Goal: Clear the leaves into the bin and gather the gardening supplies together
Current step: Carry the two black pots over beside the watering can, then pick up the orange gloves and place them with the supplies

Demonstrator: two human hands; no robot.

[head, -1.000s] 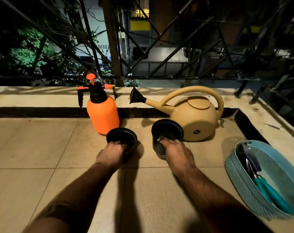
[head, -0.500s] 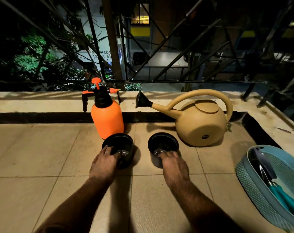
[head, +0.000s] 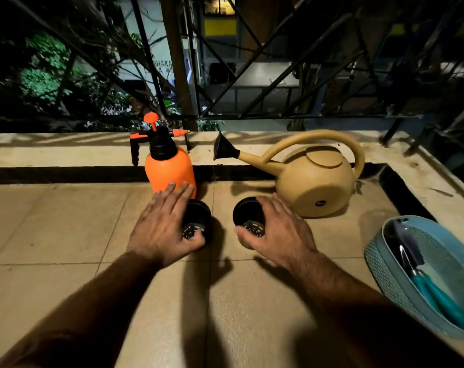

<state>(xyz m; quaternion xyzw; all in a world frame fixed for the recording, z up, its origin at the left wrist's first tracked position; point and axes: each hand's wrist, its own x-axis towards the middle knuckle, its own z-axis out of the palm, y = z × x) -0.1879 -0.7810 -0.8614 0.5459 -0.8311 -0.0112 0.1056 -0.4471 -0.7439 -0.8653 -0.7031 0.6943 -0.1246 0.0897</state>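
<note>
Two small black plastic pots are on the tiled floor in the head view. Each is tipped away from me, so its perforated base faces the camera. My left hand (head: 161, 227) grips the left pot (head: 197, 219), fingers spread over its side and thumb under the base. My right hand (head: 278, 235) holds the right pot (head: 248, 215) the same way. An orange pressure sprayer (head: 169, 171) stands just behind my left fingers. A tan watering can (head: 313, 187) sits behind my right hand, its spout pointing left.
A light blue woven basket (head: 379, 264) at the right edge holds hand tools with teal handles (head: 438, 290). A raised ledge (head: 66, 152) with a dark gutter and a metal railing closes off the far side. Beige tiles spread to the left.
Both pots stood upright with their openings up and my fingers on their near rims. Now they are tipped with their bases towards me, and my hands lie over their sides.
</note>
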